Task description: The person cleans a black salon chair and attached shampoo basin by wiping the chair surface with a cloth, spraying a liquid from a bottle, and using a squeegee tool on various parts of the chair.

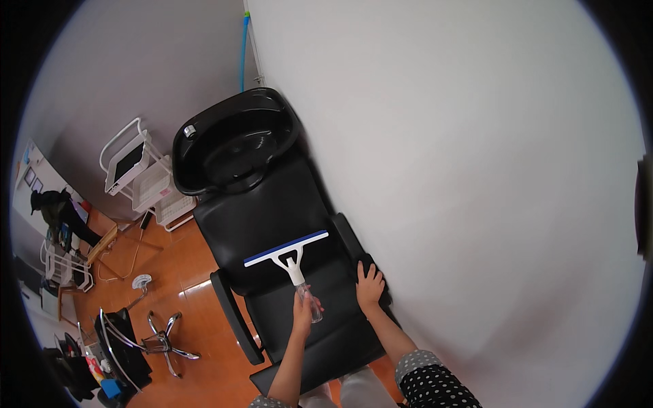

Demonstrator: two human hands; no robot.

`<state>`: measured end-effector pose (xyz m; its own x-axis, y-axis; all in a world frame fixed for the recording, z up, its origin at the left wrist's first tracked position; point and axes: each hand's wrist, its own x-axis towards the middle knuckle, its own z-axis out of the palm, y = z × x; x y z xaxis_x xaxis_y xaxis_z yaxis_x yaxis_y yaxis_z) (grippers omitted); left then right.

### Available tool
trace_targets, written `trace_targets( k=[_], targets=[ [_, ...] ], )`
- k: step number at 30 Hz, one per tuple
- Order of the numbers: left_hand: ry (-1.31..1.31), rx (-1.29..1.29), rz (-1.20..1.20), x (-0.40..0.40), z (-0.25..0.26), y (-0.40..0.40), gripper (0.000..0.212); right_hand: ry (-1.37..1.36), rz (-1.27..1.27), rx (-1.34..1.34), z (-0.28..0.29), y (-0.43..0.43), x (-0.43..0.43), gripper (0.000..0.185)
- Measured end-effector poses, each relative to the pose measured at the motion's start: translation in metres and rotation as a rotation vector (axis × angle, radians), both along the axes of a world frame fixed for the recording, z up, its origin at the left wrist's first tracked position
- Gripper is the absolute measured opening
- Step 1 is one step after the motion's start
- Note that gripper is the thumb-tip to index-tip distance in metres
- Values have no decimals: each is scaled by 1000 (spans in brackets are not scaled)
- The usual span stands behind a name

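My left hand (304,311) grips the clear bottle handle of a spray squeegee (294,268) with a white head and a blue blade. The squeegee is held above the seat of a black shampoo chair (265,217), its blade pointing towards the backrest. My right hand (370,285) lies with spread fingers on the chair's right armrest (352,239), over something black at its front; whether it holds a dark cloth or only the armrest, I cannot tell. A black wash basin (234,148) with a chrome fitting (190,131) stands at the head of the chair.
A pale wall (459,178) runs close along the chair's right side. At the left stand a white tiered trolley (148,183) and a black salon chair with a chrome base (160,342) on the orange tiled floor (189,316). A blue pole (244,56) leans in the corner behind the basin.
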<state>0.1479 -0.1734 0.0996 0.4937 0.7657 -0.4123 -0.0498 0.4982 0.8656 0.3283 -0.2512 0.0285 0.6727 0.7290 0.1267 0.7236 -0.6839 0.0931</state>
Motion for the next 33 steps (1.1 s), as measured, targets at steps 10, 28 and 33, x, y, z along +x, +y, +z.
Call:
trace_targets(
  k=[10, 28, 33],
  targets=[
    [38, -19, 49, -6, -16, 20, 38, -126, 87, 86, -5, 98, 29, 55],
    [-43, -99, -20, -37, -8, -9, 42, 42, 148, 34, 6, 73, 28, 73],
    [8, -57, -120, -52, -9, -27, 42, 110, 104, -29, 6, -36, -4, 81]
  ],
)
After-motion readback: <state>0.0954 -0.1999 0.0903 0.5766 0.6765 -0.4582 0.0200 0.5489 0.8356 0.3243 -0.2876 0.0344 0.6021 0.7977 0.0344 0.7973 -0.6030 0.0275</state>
